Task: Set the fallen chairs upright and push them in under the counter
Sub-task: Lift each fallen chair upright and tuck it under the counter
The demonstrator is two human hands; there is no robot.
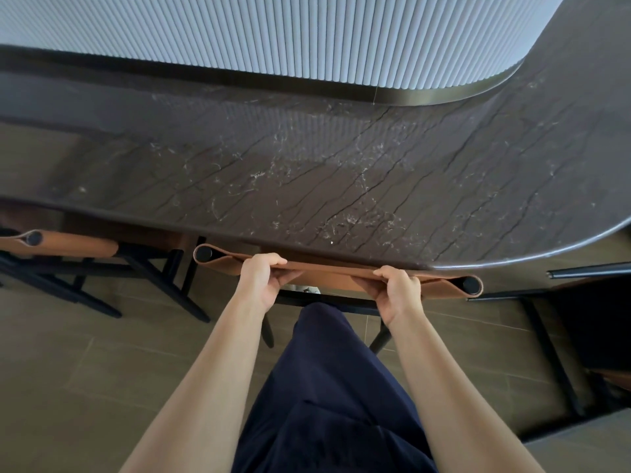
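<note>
A chair with a tan leather backrest (440, 283) and black frame stands upright right at the edge of the dark marble counter (341, 186). Its seat is hidden under the counter top. My left hand (261, 279) grips the backrest's top edge left of centre. My right hand (397, 291) grips the same edge right of centre. A second chair (68, 245) with the same tan back stands upright at the counter to the left. A third chair (580, 302), dark and only partly in view, is at the right; whether it is upright I cannot tell.
A ribbed pale wall panel (307, 35) rises behind the counter, which curves round at the right. The floor (102, 370) is brown tile. My dark-trousered leg (327, 387) stands just behind the middle chair.
</note>
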